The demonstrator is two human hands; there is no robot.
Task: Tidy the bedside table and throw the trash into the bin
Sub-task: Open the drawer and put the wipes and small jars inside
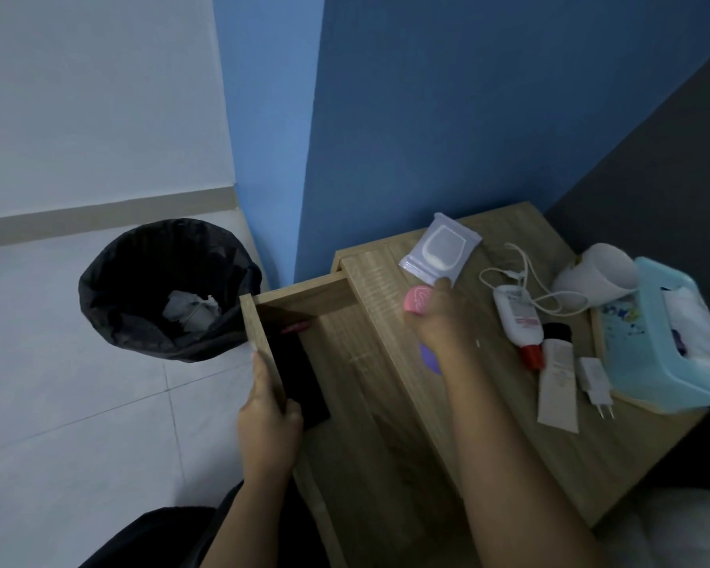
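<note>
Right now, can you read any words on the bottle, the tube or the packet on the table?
No words can be read.
White bottle: red and dark print, too blurred.
Pale tube: faint print, too small.
Wipes packet: no letters show.

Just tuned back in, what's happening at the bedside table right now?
The person's left hand grips the front panel of the open drawer. The right hand holds a small pink round item over the bedside table, beside the wipes pack. A lotion bottle, tube, charger and cup sit on it. The bin on the floor holds some white trash.
</note>
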